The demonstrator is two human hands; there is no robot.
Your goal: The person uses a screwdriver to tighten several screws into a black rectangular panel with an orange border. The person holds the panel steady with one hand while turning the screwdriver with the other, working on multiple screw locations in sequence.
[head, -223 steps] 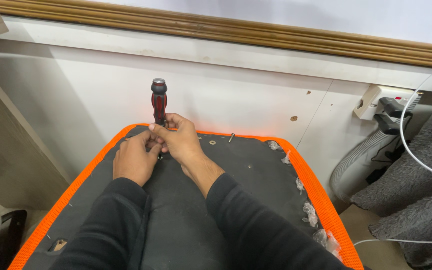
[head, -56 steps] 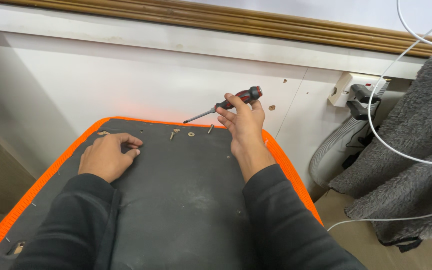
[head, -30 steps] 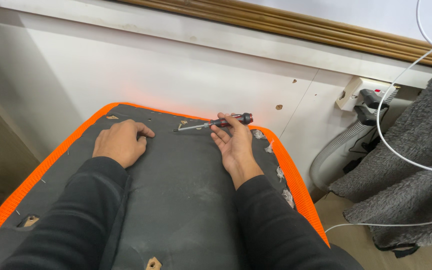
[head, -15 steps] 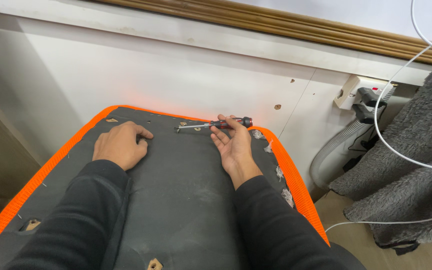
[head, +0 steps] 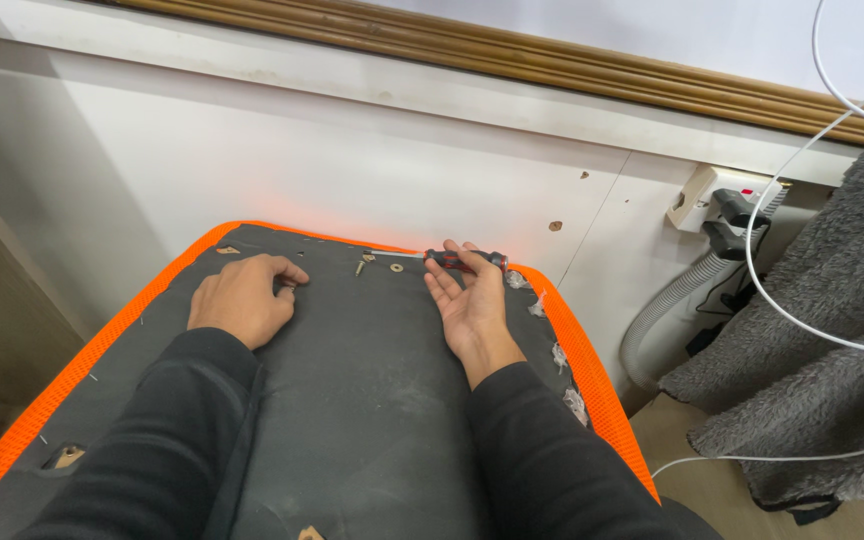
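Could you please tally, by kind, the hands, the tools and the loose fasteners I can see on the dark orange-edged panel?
Hands: 2, the left hand resting curled on the panel, the right hand open at the screwdriver.
Screwdrivers: 1, red-and-black screwdriver lying at the far edge.
Loose fasteners: 2, a screw and a washer.
Total: 5.

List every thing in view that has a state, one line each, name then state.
Screwdriver: lying flat on the grey panel, at the right hand's fingertips.
Right hand: open, palm up, gripping nothing.
Left hand: loosely curled, palm down, resting on the panel.
Loose screw: out, lying on the panel between the hands.
Grey panel: lying flat, dusty, orange mesh around its edge.
Plug: pushed into the wall socket.
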